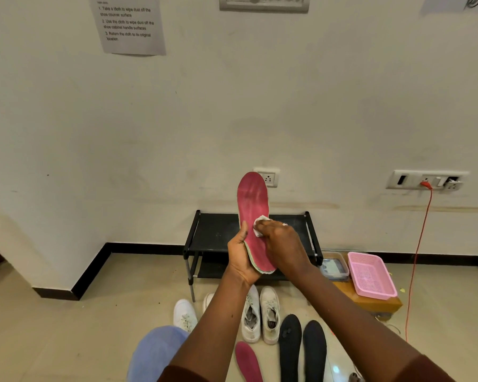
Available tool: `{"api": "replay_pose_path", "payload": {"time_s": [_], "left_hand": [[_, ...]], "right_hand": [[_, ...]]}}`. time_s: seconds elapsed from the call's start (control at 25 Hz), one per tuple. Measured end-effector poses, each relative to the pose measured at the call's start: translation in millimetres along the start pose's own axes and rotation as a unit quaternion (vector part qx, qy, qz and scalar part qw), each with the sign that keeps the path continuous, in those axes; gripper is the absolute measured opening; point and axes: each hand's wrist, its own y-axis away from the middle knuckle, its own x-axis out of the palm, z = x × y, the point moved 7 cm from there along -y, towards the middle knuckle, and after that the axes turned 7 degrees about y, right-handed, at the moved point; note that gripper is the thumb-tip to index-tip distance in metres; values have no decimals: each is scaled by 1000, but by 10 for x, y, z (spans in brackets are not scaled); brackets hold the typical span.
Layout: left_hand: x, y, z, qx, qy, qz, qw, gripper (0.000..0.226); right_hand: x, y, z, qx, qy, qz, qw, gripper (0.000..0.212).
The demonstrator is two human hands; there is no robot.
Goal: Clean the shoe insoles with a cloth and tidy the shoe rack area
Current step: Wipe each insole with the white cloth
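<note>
The raised insole [253, 210] is dull red, the cloth [260, 226] on it white. The rack [218, 230] is black, the basket [370, 275] pink latticework, the cable [417, 257] orange-red. On the beige floor [122, 299]: white shoes [269, 312], two black insoles [289, 346], another red insole [249, 362].

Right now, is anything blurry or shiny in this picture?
Head view: the red insole, the white cloth, the left hand and the right hand look sharp; the paper on the wall is slightly soft but readable; a small bright glare spot shines on the floor at the bottom; light is even, shadows faint; the wide lens stretches the arms near the lower edge.
</note>
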Motion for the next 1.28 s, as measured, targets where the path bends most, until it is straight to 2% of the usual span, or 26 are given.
{"api": "replay_pose_path", "payload": {"time_s": [0.16,0.36,0.52,0.72,0.88,0.96,1.04,1.2,1.28], "left_hand": [[-34,-18,-46,11,25,-6,1000,54],[-156,-16,9,16,43,-41,998,63],[-239,-7,7,32,34,-74,996,53],[-163,-18,-25,23,41,-32,998,56],[-127,92,140,-7,-3,-51,999,54],[-118,131,189,0,7,-57,998,51],[-126,116,184,3,18,-59,998,49],[-182,53,141,-5,28,-61,998,58],[-211,10,116,2,48,-59,997,56]], "right_hand": [[-39,123,137,-25,-13,-10,1000,19],[-39,410,182,-12,-63,15,998,20],[-18,566,124,12,-98,31,995,23],[-152,436,221,-64,-29,6,998,17],[-23,167,99,-26,-1,61,998,20],[10,91,31,26,-20,104,994,22],[-7,113,15,44,-37,107,993,24],[-47,376,98,2,-114,66,991,25],[-27,503,83,12,-148,71,986,28]]}}
